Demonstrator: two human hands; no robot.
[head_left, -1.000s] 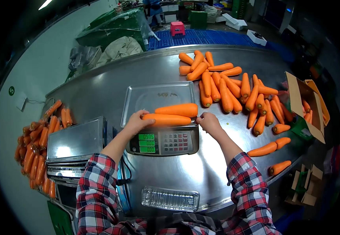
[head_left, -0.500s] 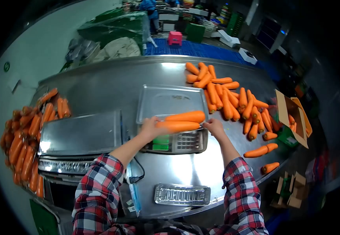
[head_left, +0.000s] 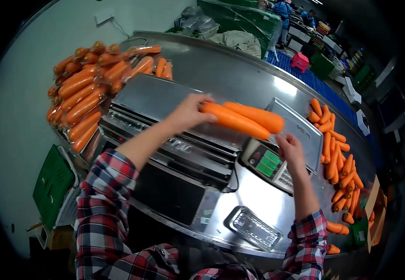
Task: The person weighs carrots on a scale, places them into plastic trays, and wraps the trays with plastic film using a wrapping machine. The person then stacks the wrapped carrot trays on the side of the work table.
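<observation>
Two large orange carrots (head_left: 237, 120) lie side by side, raised over the gap between a metal-topped machine (head_left: 165, 95) and a weighing scale (head_left: 270, 165). My left hand (head_left: 194, 111) is closed around their left end, thumb on the nearer carrot. At their right end, the curled fingers of my right hand (head_left: 290, 148) press close against the carrot tips. The scale's green display is lit, and its metal pan (head_left: 300, 133) is partly hidden behind the carrots and my right hand. A clear plastic tray (head_left: 254, 227) sits on the steel table near its front edge.
Film-wrapped carrots (head_left: 83, 93) are heaped at the left beyond the machine. Loose carrots (head_left: 335, 154) spread along the right side, near an open cardboard box (head_left: 376, 210). A green crate (head_left: 53, 186) stands below at left. Far back, people in blue (head_left: 284, 11) are visible.
My view has turned left. Both hands have carried the two carrots from over the scale leftward, to beside the metal-topped machine.
</observation>
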